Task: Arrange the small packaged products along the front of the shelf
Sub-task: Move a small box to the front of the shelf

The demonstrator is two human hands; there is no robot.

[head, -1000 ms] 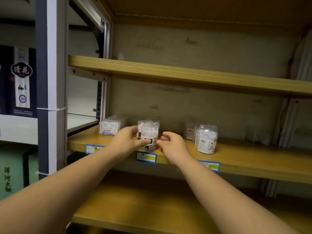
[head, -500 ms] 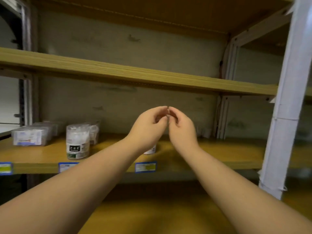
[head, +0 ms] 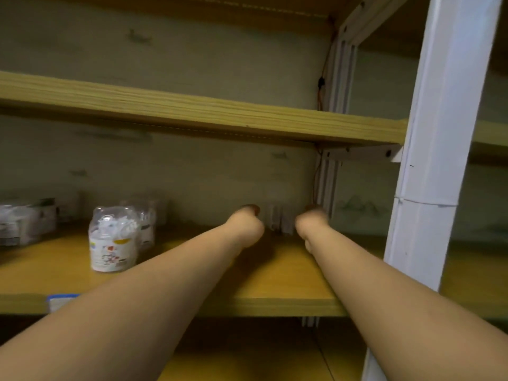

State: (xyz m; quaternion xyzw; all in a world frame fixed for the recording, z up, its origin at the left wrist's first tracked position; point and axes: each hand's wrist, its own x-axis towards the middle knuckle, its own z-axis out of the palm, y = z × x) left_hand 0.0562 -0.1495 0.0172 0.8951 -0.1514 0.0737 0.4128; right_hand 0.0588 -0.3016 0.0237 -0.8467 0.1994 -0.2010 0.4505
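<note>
Both my arms reach deep into the wooden shelf [head: 277, 305]. My left hand [head: 245, 226] and my right hand [head: 311, 221] sit on either side of some small clear packets [head: 277, 219] standing at the back wall. Each hand is curled with its fingers hidden behind it, so any grip on the packets is not visible. A clear tub of cotton swabs [head: 113, 240] with a white label stands to the left, nearer the front. A second tub [head: 147, 226] is behind it. Flat clear boxes [head: 23, 224] lie at the far left.
A white upright post [head: 439, 166] stands close on the right, in front of my right forearm. The upper shelf board [head: 192, 112] hangs over my hands. A blue price label [head: 62, 300] is on the shelf's front edge at the left.
The view has swung further right and closer. My hands, joined in mid-air half a second ago, have separated and gone down to the back of the shelf beside the clear packets.
</note>
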